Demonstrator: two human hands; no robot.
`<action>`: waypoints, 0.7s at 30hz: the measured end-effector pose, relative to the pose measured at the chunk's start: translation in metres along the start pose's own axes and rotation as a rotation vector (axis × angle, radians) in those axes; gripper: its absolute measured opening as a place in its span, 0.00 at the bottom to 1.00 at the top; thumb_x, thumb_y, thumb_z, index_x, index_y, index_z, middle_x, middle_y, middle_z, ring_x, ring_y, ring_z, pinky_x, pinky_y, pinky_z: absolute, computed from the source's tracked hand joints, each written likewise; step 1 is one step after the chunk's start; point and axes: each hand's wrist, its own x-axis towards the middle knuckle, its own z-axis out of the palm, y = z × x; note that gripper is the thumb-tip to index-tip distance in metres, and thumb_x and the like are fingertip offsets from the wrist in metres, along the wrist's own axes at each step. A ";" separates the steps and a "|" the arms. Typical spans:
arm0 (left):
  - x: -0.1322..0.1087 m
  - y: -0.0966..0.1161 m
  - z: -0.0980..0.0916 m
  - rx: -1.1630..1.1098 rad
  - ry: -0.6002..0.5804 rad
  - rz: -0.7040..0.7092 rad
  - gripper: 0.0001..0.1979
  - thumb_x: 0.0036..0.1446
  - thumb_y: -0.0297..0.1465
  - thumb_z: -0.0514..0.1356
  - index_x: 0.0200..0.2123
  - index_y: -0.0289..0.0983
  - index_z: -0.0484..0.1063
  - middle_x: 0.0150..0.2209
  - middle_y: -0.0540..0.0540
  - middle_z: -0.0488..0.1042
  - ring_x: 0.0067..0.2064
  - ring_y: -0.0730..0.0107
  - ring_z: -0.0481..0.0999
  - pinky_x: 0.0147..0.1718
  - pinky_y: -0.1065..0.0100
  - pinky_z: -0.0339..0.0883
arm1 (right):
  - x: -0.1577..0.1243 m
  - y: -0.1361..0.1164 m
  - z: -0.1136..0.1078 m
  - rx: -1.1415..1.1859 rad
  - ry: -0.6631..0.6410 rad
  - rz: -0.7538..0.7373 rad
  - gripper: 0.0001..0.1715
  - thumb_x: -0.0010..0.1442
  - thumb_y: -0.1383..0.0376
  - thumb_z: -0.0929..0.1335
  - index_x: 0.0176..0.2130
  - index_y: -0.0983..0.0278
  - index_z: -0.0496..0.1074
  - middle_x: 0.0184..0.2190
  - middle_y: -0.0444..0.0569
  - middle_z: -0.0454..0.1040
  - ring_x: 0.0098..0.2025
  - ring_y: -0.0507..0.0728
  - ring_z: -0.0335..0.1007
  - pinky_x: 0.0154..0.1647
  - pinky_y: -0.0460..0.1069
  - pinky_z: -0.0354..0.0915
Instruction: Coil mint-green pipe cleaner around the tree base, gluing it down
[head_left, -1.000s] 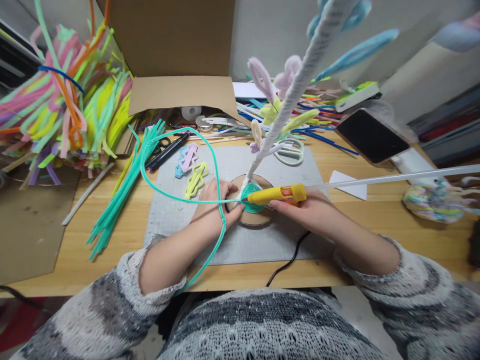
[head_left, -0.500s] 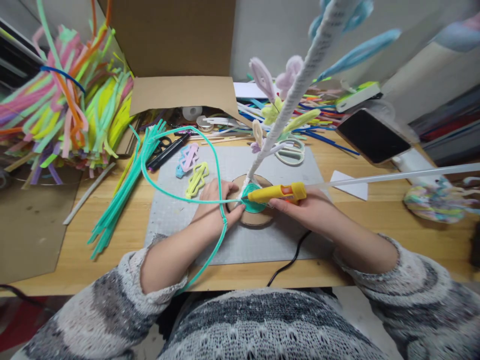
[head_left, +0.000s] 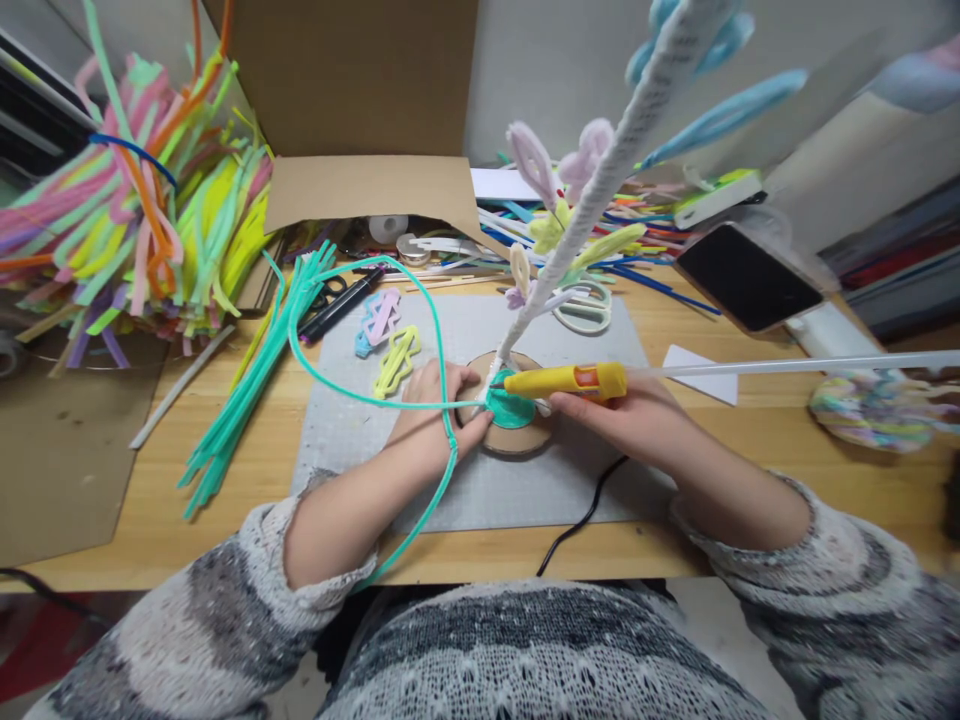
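A round cardboard base [head_left: 517, 441] lies on the grey cutting mat, a turquoise coil of pipe cleaner [head_left: 511, 410] covering its middle. From it a white wrapped stem [head_left: 581, 222] with pastel pipe-cleaner flowers rises, leaning right. My left hand [head_left: 439, 412] grips the base's left side, its thumb beside the coil. The loose turquoise pipe cleaner [head_left: 390, 402] runs out from the coil, loops left and crosses my left wrist. My right hand [head_left: 626, 410] is closed around a yellow glue gun [head_left: 559, 382] with a long clear glue stick [head_left: 795, 366] behind it. The nozzle points at the coil, near the stem's foot.
Left lie a turquoise pipe-cleaner bundle [head_left: 247, 385], a black marker [head_left: 341, 305] and zigzag clips [head_left: 396, 360]. Scissors [head_left: 585, 308] rest behind the stem. A phone [head_left: 750, 275] and white card [head_left: 701, 372] are to the right. A black cord [head_left: 581, 520] crosses the front edge.
The glue gun's nozzle has shifted slightly up and right, away from where the loose pipe cleaner meets the coil. My left hand stays on the base.
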 end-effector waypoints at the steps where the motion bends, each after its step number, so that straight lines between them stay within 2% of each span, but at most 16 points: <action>1: 0.000 0.000 0.000 0.000 0.007 -0.003 0.20 0.52 0.40 0.62 0.46 0.38 0.69 0.42 0.42 0.69 0.45 0.55 0.69 0.44 0.55 0.65 | 0.000 -0.001 -0.001 -0.031 0.000 0.005 0.23 0.56 0.45 0.67 0.42 0.54 0.79 0.39 0.47 0.81 0.41 0.65 0.77 0.40 0.59 0.71; 4: -0.001 0.002 0.001 -0.008 0.033 -0.013 0.18 0.52 0.38 0.62 0.45 0.39 0.68 0.41 0.44 0.69 0.44 0.57 0.69 0.44 0.56 0.65 | 0.000 -0.004 -0.004 -0.086 -0.024 -0.030 0.23 0.57 0.46 0.66 0.43 0.54 0.79 0.38 0.46 0.81 0.40 0.65 0.77 0.37 0.57 0.72; 9: -0.001 0.003 0.001 -0.011 0.037 0.000 0.18 0.52 0.38 0.62 0.45 0.38 0.69 0.40 0.44 0.69 0.43 0.58 0.69 0.44 0.56 0.65 | 0.002 0.000 -0.001 -0.095 -0.035 -0.111 0.20 0.59 0.48 0.66 0.47 0.50 0.77 0.39 0.43 0.81 0.41 0.63 0.77 0.41 0.57 0.72; 18: -0.001 0.003 0.000 -0.001 0.013 -0.010 0.19 0.52 0.38 0.62 0.46 0.38 0.68 0.41 0.43 0.68 0.44 0.57 0.68 0.44 0.56 0.64 | 0.007 0.009 0.004 -0.070 -0.035 -0.127 0.20 0.60 0.49 0.66 0.49 0.50 0.76 0.42 0.44 0.80 0.43 0.62 0.76 0.46 0.58 0.71; 21: -0.001 0.004 0.000 -0.008 0.020 -0.022 0.19 0.51 0.37 0.63 0.46 0.38 0.68 0.41 0.43 0.69 0.45 0.57 0.68 0.45 0.56 0.64 | 0.007 0.006 0.004 -0.093 -0.014 -0.111 0.20 0.59 0.49 0.67 0.48 0.51 0.77 0.40 0.45 0.81 0.43 0.63 0.76 0.45 0.58 0.72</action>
